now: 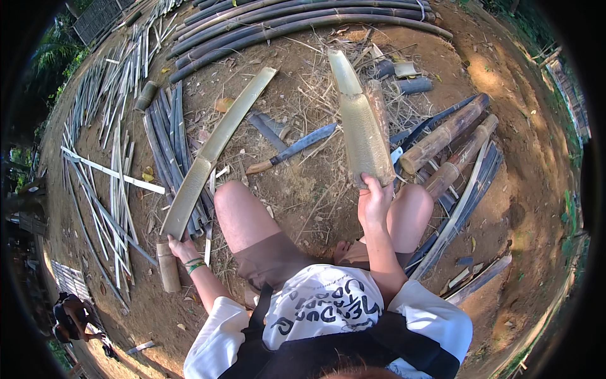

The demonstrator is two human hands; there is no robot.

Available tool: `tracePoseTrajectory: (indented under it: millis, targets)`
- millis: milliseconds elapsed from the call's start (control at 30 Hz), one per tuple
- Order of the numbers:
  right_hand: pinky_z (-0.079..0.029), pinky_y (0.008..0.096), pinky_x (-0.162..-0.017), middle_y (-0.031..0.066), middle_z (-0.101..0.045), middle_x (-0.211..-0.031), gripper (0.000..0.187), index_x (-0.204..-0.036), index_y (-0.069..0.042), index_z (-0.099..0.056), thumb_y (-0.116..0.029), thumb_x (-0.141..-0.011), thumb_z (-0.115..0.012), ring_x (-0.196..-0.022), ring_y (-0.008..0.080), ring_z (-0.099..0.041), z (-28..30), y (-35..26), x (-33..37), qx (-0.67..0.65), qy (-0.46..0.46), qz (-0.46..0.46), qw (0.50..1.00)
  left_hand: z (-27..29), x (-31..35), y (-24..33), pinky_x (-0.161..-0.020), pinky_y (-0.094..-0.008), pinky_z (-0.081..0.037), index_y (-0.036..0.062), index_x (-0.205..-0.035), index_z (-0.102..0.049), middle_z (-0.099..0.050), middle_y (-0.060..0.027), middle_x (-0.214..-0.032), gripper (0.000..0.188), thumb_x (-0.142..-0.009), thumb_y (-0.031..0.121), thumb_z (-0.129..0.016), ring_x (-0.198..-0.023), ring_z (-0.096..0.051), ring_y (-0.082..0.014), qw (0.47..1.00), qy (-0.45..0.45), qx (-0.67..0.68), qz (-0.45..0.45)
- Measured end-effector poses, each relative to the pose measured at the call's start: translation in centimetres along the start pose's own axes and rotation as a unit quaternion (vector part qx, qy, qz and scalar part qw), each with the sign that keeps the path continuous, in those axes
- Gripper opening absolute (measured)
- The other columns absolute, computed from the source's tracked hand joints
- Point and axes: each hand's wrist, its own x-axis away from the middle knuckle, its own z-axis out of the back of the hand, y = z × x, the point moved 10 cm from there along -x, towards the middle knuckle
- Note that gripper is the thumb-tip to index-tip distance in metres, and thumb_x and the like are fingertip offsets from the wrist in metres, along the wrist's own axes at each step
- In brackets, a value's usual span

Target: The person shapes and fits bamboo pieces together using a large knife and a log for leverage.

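My left hand [183, 250], with green bands at its wrist, grips the lower end of a long split bamboo half [214, 140], its hollow pale side facing up. A second split bamboo half [363, 129], wider and also hollow side up, is in my right hand [375, 201], which is closed on its near end. The two pieces are apart and point away from me on either side of my knees. Between them a machete [293, 150] with a wooden handle lies on the ground, touched by neither hand.
Whole bamboo poles [303, 24] lie across the far side. Split strips [120, 170] spread at left, beside a bundle of dark strips [169, 142] and a short bamboo piece [168, 268]. Thick bamboo sections [442, 134] lie at right. A person [72, 316] is at far lower left.
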Motion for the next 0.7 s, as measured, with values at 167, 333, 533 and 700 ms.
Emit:
tracePoseTrajectory:
  millis: [167,333,533,700]
  targets:
    - [-0.045,0.0363,-0.106,0.0124,-0.060,-0.131,0.059,-0.141,0.005,-0.048,0.006,-0.084,-0.060,-0.121,0.0216,-0.060,-0.8,-0.2,0.8,-0.019,-0.022,-0.003,1.000,0.4,0.9,0.0,-0.098,-0.0552,-0.058,-0.0153,-0.134,-0.049,-0.058,-0.0269,-0.136,0.050,-0.103,0.022,-0.060,-0.121,-0.062,-0.0383,1.000,0.015,0.023,-0.012]
    - [-0.047,0.0380,-0.107,0.0141,-0.061,-0.133,0.056,-0.142,0.004,-0.048,0.008,-0.086,-0.057,-0.122,0.0233,-0.061,-1.7,-2.1,2.0,-0.040,-0.014,0.019,0.999,-8.4,6.9,12.9,-0.095,-0.0432,-0.057,-0.0081,-0.132,-0.060,-0.060,-0.0247,-0.134,0.039,-0.103,0.018,-0.063,-0.114,-0.064,-0.0334,0.984,-0.001,-0.055,-0.169]
    - [-0.047,0.0378,-0.109,0.0146,-0.057,-0.137,0.060,-0.147,0.003,-0.042,0.008,-0.088,-0.057,-0.127,0.0245,-0.058,-5.9,2.1,1.7,0.015,-0.054,-0.082,0.995,-6.2,4.2,16.4,-0.104,-0.0475,-0.054,-0.0069,-0.138,-0.053,-0.051,-0.0276,-0.142,0.057,-0.101,0.035,-0.066,-0.124,-0.057,-0.0363,0.914,0.128,-0.340,-0.182]
    - [-0.059,0.0349,-0.096,0.0265,-0.057,-0.131,0.077,-0.154,0.003,-0.023,0.002,-0.089,-0.064,-0.116,0.0300,-0.066,-14.7,2.0,1.5,0.127,-0.168,-0.004,0.978,-21.9,20.5,14.9,-0.118,-0.0470,-0.042,-0.0064,-0.147,-0.043,-0.051,-0.0272,-0.145,0.064,-0.103,0.037,-0.059,-0.137,-0.050,-0.0350,0.846,-0.242,-0.282,-0.381]
